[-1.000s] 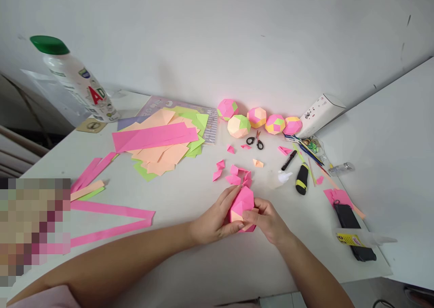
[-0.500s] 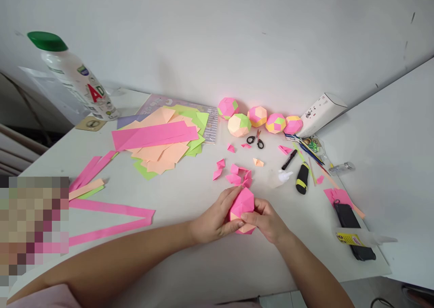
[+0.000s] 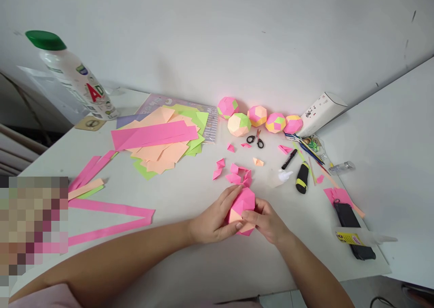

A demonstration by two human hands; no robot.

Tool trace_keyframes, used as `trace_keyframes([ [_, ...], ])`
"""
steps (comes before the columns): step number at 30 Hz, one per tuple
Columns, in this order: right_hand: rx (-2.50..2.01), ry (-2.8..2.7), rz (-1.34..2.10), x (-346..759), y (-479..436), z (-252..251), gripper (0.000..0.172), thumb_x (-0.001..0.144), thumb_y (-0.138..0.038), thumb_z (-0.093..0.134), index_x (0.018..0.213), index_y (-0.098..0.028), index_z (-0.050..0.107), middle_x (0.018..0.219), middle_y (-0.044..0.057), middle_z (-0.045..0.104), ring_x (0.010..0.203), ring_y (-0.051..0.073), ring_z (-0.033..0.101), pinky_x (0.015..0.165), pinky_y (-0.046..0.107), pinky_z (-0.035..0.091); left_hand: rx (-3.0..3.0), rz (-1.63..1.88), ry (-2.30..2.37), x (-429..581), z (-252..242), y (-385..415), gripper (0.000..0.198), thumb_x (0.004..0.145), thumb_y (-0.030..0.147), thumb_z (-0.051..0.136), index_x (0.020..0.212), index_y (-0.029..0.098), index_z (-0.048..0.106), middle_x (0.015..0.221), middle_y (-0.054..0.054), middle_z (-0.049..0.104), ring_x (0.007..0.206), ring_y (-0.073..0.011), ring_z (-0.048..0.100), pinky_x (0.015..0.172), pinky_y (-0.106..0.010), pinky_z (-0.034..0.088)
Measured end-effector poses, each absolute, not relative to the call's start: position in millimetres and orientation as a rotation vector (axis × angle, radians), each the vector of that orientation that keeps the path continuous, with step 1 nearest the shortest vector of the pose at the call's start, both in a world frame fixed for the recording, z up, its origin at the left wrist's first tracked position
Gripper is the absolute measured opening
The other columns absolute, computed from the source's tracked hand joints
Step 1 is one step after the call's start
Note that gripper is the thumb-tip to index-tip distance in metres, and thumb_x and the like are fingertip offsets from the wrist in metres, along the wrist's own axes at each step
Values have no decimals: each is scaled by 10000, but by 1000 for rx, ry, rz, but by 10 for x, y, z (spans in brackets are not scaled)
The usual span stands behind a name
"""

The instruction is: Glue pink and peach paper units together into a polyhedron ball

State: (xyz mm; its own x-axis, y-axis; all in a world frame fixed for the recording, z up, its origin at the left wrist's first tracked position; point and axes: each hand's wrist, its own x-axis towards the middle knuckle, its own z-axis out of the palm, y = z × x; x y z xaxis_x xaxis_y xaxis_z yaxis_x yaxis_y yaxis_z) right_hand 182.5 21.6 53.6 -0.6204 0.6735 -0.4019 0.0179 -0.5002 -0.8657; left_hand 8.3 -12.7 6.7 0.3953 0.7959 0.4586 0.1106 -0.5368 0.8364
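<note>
A pink and peach folded paper ball is held between both hands near the front of the table. My left hand wraps its left side, with the thumb along the lower front. On the other side my right hand pinches it, thumb on the front face and fingers partly hidden behind. Just beyond the ball lie a cluster of folded pink paper pieces and two smaller pink pieces. A single peach folded piece rests farther back.
Several finished paper balls line the wall. Scissors, a black marker, a utility knife and a glue bottle lie to the right. Leftward are stacked paper sheets, long pink strips and a white bottle.
The paper ball has turned slightly between my hands, and more of a peach face shows at its front. Both hands keep nearly the same place and grip.
</note>
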Motion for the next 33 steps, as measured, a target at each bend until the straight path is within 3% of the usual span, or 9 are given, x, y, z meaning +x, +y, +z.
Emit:
trace_keyframes([
  [17,-1132,-1195,2117,1778,152,505,221,715,-320,726,738,-142,597,639,-18,545,590,108,514,545,234,403,1971,1181,784,102,44,-143,594,947,348,329,1458,177,78,1369,-192,261,1274,-279,309,1044,-495,354],
  [24,-1081,-1234,2106,1777,164,463,265,722,-304,711,641,-149,512,552,-55,435,501,73,406,480,215,322,1972,1144,791,99,74,-146,588,947,361,322,1457,191,85,1361,-188,270,1261,-279,327,1032,-499,366],
  [33,-1056,-1257,2135,1790,150,455,277,724,-304,703,607,-153,502,534,-57,401,494,76,376,481,228,315,1968,1123,799,92,77,-160,591,947,362,324,1458,204,74,1365,-182,269,1268,-277,323,1034,-497,365],
])
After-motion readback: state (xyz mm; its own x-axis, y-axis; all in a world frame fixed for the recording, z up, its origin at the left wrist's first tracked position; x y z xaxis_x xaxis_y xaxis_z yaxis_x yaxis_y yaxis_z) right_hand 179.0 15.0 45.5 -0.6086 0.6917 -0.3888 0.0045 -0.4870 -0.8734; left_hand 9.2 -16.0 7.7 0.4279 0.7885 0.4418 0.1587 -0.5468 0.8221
